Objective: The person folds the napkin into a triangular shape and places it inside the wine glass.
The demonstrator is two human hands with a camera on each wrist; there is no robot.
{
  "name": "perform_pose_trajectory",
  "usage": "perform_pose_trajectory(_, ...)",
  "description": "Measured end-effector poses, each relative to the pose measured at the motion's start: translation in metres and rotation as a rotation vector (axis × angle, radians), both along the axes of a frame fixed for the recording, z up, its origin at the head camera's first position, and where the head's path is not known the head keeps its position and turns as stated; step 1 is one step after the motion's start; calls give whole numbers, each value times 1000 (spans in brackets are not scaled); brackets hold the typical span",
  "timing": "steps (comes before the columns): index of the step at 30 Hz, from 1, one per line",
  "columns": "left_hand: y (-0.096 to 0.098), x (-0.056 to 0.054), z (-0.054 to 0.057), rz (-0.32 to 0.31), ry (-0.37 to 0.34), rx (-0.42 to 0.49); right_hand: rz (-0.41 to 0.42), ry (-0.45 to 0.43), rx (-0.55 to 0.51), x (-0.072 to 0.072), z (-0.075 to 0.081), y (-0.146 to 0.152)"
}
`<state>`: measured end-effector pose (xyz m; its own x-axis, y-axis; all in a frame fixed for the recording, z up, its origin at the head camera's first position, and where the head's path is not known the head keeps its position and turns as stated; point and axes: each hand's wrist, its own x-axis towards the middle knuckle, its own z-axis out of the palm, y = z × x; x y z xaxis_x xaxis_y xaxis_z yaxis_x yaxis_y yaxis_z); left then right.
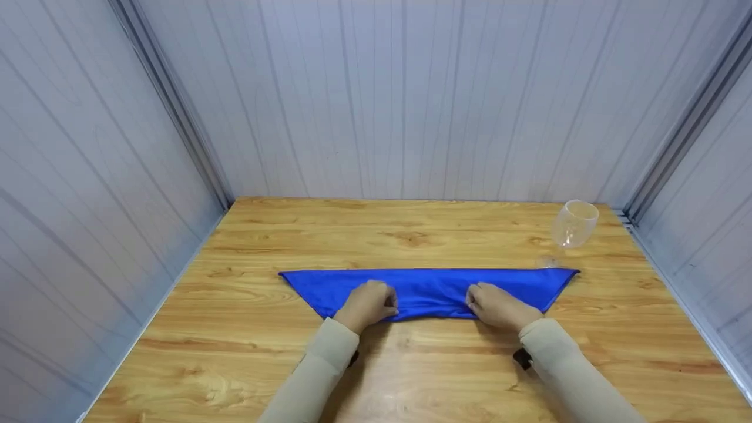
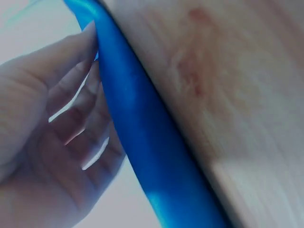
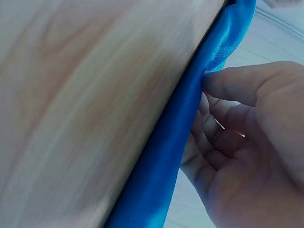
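Note:
A blue cloth (image 1: 429,288) lies across the table, with a long straight far edge and slanting ends that narrow to points at left and right. My left hand (image 1: 370,302) pinches its near edge left of the middle. My right hand (image 1: 496,304) pinches the same edge right of the middle. In the left wrist view the thumb presses on the cloth (image 2: 135,104) with the other fingers behind it. The right wrist view likewise has thumb and fingers on either side of the cloth (image 3: 166,128). Around the cloth's middle, between the hands, run small wrinkles.
A clear stemmed glass (image 1: 574,224) stands behind the cloth's right end, its foot near the cloth's far edge. The wood-grain table (image 1: 235,364) is bounded by white panel walls (image 1: 376,106) at the back and both sides.

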<state>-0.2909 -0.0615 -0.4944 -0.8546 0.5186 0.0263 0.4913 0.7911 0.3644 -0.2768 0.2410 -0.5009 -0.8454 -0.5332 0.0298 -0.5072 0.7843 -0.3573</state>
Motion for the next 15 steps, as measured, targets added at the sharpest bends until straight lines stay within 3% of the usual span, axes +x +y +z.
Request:
perform_pose_trajectory(4,3,6,-1,-21,131,-32,-8,-89,-30,-4,1,1)
perform_pose_trajectory(8,4,10,1,-36,203,-48,-19,-190,-48,-10,2,2)
perform_pose_trajectory(11,3,11,3,-56,200,-42,-4,-214,-44,-13,2,4)
perform_pose_trajectory(15,0,12,5,-87,138,4,10,-223,-49,-13,1,7)
